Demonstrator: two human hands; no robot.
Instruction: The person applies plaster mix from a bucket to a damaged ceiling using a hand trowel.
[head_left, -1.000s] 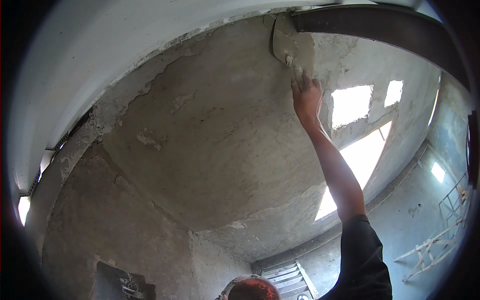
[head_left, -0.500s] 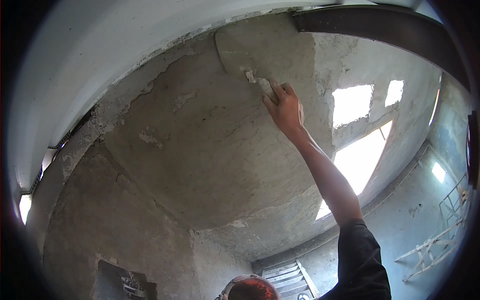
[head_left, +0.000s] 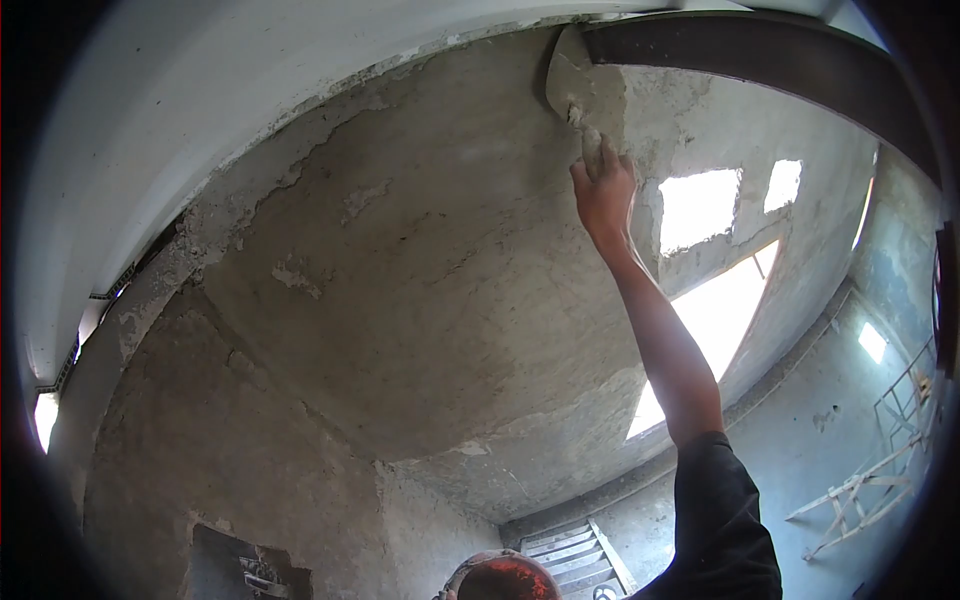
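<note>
Right grip (head_left: pixel 606 195) closed round the handle (head_left: pixel 592 152) of a trowel (head_left: pixel 570 82), fingers wrapped, arm stretched up. Trowel is at the top edge of the plastered wall (head_left: pixel 430 250), blade tilted, tip up, just beside the left end of a dark beam (head_left: pixel 760 52). Whether the blade is flat on the plaster, cannot tell. Dark sleeve (head_left: pixel 722 520) on the arm, bottom right of view. Left grip out of view, can't tell its state.

Wall has rough, flaky patches along its upper left edge; pale curved band (head_left: pixel 250 85) above. Right of the hand: bright square opening (head_left: pixel 698 210), smaller one (head_left: pixel 783 186) beside it, big slanted opening (head_left: pixel 725 300) below, partly behind the forearm. Bottom: round object (head_left: pixel 508 580) with red patches, cut off by the frame; slatted frame (head_left: pixel 572 556) just right of it. Dark recess (head_left: pixel 238 565) lower left. Pale metal frame (head_left: pixel 865 500) far right.
</note>
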